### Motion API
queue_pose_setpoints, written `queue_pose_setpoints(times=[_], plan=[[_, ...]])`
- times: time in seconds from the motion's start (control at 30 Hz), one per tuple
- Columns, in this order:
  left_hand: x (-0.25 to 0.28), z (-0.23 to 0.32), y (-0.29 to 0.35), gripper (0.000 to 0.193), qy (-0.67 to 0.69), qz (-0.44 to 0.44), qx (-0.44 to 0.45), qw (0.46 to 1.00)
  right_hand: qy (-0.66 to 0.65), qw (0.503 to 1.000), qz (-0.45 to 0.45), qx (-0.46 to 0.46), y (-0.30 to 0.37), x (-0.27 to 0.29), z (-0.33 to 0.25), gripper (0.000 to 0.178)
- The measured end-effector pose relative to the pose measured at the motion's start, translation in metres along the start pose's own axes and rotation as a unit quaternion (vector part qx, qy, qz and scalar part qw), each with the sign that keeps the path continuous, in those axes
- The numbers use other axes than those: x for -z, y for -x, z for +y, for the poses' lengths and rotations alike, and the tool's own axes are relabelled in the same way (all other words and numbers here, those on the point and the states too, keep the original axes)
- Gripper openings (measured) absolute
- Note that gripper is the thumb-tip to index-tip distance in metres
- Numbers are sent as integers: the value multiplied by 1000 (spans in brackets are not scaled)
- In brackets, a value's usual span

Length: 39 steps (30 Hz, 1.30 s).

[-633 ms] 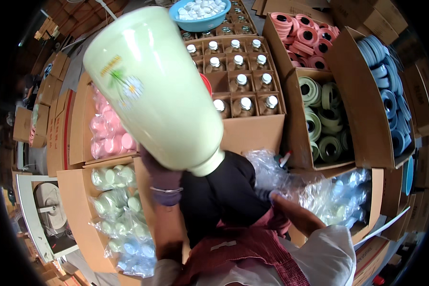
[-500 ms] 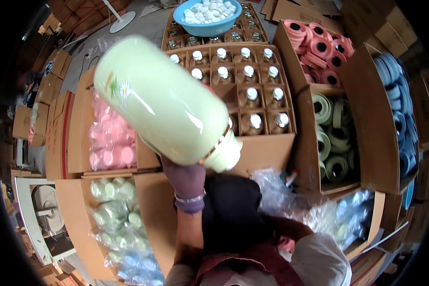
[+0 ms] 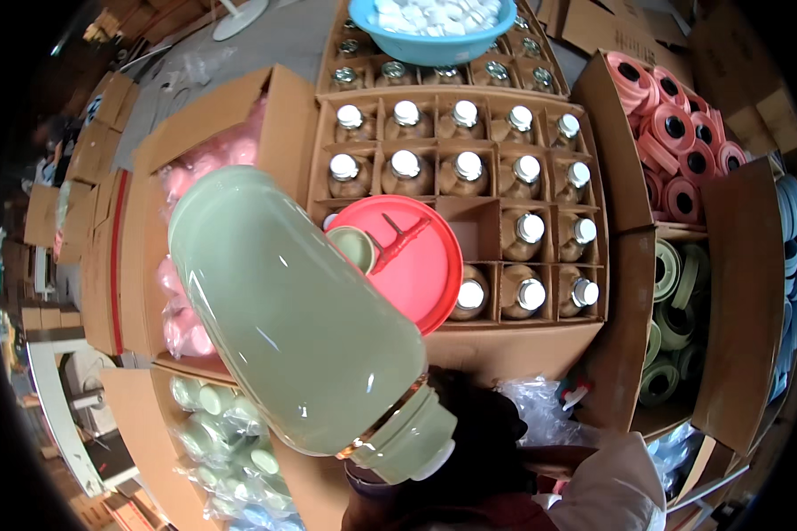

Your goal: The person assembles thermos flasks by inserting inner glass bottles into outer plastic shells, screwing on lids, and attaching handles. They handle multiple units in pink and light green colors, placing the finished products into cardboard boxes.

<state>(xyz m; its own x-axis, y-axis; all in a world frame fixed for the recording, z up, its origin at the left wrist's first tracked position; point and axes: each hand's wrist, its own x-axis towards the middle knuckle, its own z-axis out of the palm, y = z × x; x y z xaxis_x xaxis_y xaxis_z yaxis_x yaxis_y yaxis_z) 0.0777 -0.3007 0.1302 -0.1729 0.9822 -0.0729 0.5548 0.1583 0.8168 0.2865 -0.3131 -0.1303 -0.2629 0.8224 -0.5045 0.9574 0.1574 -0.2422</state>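
Observation:
A large pale green thermos flask (image 3: 297, 310) lies slantwise in front of me, its neck with a gold band towards the lower right. My left hand (image 3: 366, 478) holds it from beneath near the neck; only a dark purple bit by the wrist shows, and the fingers are hidden. Just behind the flask, a pink-red round tray (image 3: 421, 279) rests on a carton of bottles, bearing a small pale green cup (image 3: 354, 249) and dark red strips. My right forearm (image 3: 553, 458) shows at the lower right, but the right hand is out of sight.
A divided carton (image 3: 514, 341) holds white-capped glass bottles (image 3: 467, 168); one compartment lacks a bottle. Beyond sits a blue basin (image 3: 434, 46) of white caps. Cartons of pink rings (image 3: 673, 128) and green rings (image 3: 673, 323) stand right. Bagged pink parts (image 3: 181, 332) and green parts (image 3: 226, 442) are left.
The flask has come down and nearer to me, together with my left hand. The tray behind it has come into view, and the whole scene has shifted as my head moved.

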Motion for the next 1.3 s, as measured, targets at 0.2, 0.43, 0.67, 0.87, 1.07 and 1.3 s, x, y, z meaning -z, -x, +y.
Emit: queue_pose_setpoints(times=[0.2, 0.43, 0.67, 0.87, 1.07, 1.3], plan=[[32, 8, -6, 54, 746, 43, 65, 661, 29, 967, -233, 102, 95, 131, 44, 22], [33, -6, -3, 48, 450, 91, -9, 888, 32, 939, 236, 249, -37, 298, -52, 34], [95, -17, 11, 62, -279, 217, -222, 909, 4, 928, 241, 284, -134, 253, -123, 46], [116, -18, 37, 72, 142, 279, -70, 947, -96, 860, 336, 372, -4, 296, -123, 43], [90, 33, 45, 60, 386, 217, -90, 892, -41, 819, 416, 393, 194, 323, -135, 68], [46, 85, 96, 45, 665, 75, -38, 742, -319, 711, 567, 266, 231, 295, -158, 43]])
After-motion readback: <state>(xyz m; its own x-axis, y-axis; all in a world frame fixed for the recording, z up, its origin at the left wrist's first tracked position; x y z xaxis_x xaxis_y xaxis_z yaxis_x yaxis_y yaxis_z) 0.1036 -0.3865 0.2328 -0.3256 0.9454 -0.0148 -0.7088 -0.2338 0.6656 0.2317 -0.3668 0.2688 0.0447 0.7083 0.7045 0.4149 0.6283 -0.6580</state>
